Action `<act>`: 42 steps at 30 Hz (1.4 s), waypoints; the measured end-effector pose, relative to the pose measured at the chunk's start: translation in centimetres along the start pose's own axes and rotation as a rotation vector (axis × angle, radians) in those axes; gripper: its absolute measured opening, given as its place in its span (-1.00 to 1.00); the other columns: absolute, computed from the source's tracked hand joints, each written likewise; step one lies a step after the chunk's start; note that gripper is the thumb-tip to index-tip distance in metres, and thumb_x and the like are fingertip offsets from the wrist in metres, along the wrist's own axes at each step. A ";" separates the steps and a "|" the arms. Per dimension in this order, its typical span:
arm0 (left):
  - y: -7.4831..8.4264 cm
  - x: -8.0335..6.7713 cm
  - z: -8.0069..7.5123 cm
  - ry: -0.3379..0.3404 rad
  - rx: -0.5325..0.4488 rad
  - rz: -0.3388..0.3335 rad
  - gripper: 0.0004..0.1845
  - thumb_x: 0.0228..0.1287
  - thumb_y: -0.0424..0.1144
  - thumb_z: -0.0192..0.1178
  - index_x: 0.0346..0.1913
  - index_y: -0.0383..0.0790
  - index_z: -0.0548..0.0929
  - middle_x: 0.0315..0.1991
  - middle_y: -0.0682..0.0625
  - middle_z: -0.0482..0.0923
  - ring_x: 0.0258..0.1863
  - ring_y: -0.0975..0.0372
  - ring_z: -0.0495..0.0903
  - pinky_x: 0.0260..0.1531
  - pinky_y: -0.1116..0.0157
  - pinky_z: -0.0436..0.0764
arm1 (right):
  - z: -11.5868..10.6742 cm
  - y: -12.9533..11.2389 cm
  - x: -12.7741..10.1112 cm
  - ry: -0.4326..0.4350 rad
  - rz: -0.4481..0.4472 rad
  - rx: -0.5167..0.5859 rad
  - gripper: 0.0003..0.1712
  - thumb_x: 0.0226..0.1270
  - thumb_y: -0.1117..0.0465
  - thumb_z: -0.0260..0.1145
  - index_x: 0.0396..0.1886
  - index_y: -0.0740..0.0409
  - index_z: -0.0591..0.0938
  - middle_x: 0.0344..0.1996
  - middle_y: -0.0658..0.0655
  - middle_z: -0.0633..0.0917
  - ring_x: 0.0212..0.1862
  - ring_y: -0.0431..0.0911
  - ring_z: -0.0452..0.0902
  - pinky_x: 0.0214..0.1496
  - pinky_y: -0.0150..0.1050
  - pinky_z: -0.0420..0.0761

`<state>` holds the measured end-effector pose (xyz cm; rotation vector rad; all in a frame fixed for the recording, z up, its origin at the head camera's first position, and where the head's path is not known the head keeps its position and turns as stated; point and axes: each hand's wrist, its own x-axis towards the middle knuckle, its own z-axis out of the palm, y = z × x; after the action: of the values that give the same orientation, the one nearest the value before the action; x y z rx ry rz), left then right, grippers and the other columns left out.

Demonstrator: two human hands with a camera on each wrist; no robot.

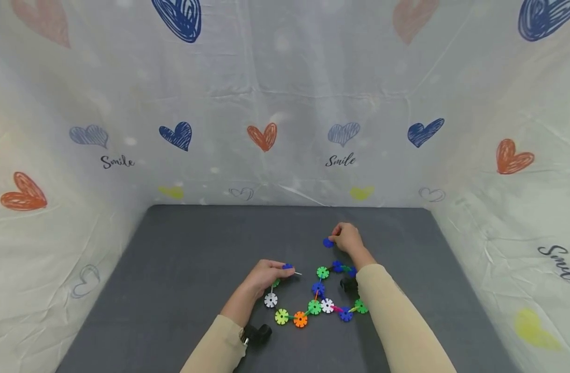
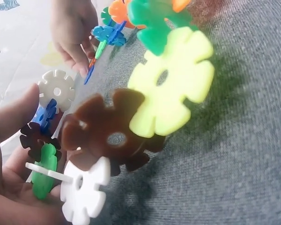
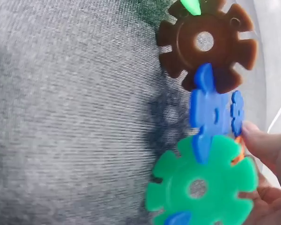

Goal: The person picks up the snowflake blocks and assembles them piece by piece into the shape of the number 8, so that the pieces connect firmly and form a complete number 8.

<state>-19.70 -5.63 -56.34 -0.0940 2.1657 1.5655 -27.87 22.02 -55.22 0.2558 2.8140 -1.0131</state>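
A chain of coloured snowflake discs (image 1: 314, 306) lies in a loop on the grey mat (image 1: 182, 259). My left hand (image 1: 272, 273) grips the chain's left end, fingers curled round a blue disc (image 1: 287, 266) and a green one beside it. In the left wrist view that hand (image 2: 9, 187) holds small discs, next to a brown disc (image 2: 107, 136), a yellow disc (image 2: 171, 84) and a white disc (image 2: 84, 192). My right hand (image 1: 344, 238) pinches a separate blue disc (image 1: 328, 242) just beyond the chain's right end. Its fingers (image 3: 267, 145) touch a blue disc (image 3: 210, 112) above a green disc (image 3: 201, 187).
White sheeting printed with hearts (image 1: 261, 135) walls the mat on the back, left and right. Bare mat lies left of the chain and behind the hands. A black device (image 1: 257, 332) sits at my left wrist, another (image 1: 348, 284) under my right.
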 end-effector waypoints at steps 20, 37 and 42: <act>0.0 -0.2 0.0 0.013 -0.016 -0.024 -0.50 0.15 0.05 0.48 0.07 -0.18 0.76 0.28 -0.21 0.53 0.36 -0.18 0.38 0.32 -0.23 0.34 | -2.3 -0.2 -2.5 -0.017 0.023 0.179 -0.70 0.22 0.15 0.53 -0.15 0.25 0.71 -0.43 0.11 0.77 -0.36 -0.01 0.69 -0.38 -0.26 0.55; -0.6 0.6 -0.5 -0.009 -0.145 -0.027 -0.65 0.26 0.01 0.41 -0.10 -0.21 0.80 -0.19 -0.03 0.69 -0.21 0.16 0.60 -0.21 0.24 0.59 | 4.1 -3.8 -10.4 -0.128 -0.143 0.413 -0.84 0.28 0.25 0.47 -0.18 0.21 0.73 -0.45 0.06 0.78 -0.44 -0.09 0.69 -0.32 -0.23 0.70; -0.6 0.5 -0.6 -0.011 -0.156 -0.024 -0.65 0.27 0.00 0.40 -0.10 -0.23 0.79 -0.21 -0.03 0.68 -0.23 0.16 0.60 -0.22 0.24 0.61 | 4.9 -4.0 -10.6 -0.139 -0.165 0.435 -0.85 0.31 0.24 0.45 -0.18 0.21 0.74 -0.43 0.07 0.79 -0.41 -0.05 0.71 -0.31 -0.21 0.70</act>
<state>-20.14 -6.32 -56.96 -0.1602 2.0243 1.7154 -17.99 14.71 -54.50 -0.0055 2.4948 -1.6077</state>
